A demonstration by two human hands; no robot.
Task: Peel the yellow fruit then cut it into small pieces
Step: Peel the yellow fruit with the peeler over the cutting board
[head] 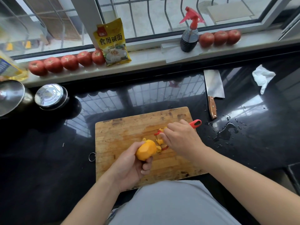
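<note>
The left hand (pixel 129 166) grips the half-peeled yellow fruit (pixel 146 151) above the worn wooden cutting board (pixel 120 133). Just beside it, the right hand (pixel 181 140) holds the red plastic peeler (pixel 195 123) over yellow peel scraps (pixel 159 141).

the only text that reads clearly is on the yellow packet (pixel 113 44) leaning upright on the windowsill (pixel 146 58) beside a row of tomatoes (pixel 68 62): four large dark characters, 食用碱面, across its upper half. above them, at the packet's top left corner, sits a small red brand patch whose characters are too small to make out. the blue-and-white label on the oil bottle (pixel 8 67) at the far left edge carries print, but it is blurred beyond reading.
</note>
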